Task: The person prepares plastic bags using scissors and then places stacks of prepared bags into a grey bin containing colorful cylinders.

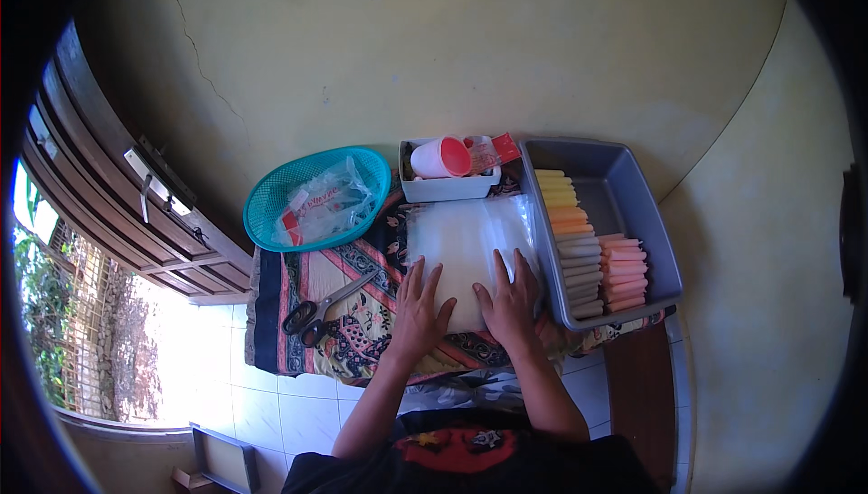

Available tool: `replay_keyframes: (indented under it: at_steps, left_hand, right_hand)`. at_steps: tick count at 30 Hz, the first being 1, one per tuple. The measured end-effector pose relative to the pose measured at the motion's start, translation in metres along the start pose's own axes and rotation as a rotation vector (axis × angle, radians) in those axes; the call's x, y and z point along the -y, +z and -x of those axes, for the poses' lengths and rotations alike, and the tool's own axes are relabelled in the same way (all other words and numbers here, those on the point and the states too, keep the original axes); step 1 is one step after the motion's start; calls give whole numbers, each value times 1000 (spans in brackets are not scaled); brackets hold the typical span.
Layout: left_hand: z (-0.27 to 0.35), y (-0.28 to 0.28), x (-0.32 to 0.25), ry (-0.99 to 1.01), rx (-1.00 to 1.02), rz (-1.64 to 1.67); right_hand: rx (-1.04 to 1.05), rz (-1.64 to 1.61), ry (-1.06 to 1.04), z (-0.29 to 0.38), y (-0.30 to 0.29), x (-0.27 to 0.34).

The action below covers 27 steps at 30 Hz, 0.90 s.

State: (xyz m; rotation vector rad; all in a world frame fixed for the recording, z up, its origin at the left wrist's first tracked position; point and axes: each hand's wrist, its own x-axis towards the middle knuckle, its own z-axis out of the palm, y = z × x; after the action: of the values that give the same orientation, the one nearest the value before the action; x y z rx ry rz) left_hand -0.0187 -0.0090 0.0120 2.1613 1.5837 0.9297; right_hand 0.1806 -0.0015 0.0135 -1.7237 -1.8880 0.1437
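A stack of clear plastic bags or sheets lies flat on the patterned cloth in front of me. Palm down, my left hand rests on the stack's left part with its fingers apart. My right hand lies spread on the right part, near the grey tub. Neither hand grips anything. Scissors with black handles lie partly open on the cloth, left of my left hand. In the grey plastic tub are rows of candles: yellow, orange, grey and pink.
A teal plastic basket with clear printed packaging stands back left. Behind the stack, a white container holds a pink-and-white cup and red-printed wrappers. A wall rises behind the table; a wooden door stands at the left.
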Motion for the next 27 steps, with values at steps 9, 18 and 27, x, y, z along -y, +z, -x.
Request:
replay_keyframes:
  at_steps: [9, 18, 27]
  left_hand:
    - [-17, 5, 7, -80, -159, 137]
    - [-17, -6, 3, -133, -122, 322]
    - [-22, 6, 4, -135, -285, 117]
  right_hand:
    - [-104, 242, 118, 0, 12, 9]
    - [-52, 106, 103, 5, 5, 4]
    - [-68, 273, 191, 3, 4, 14]
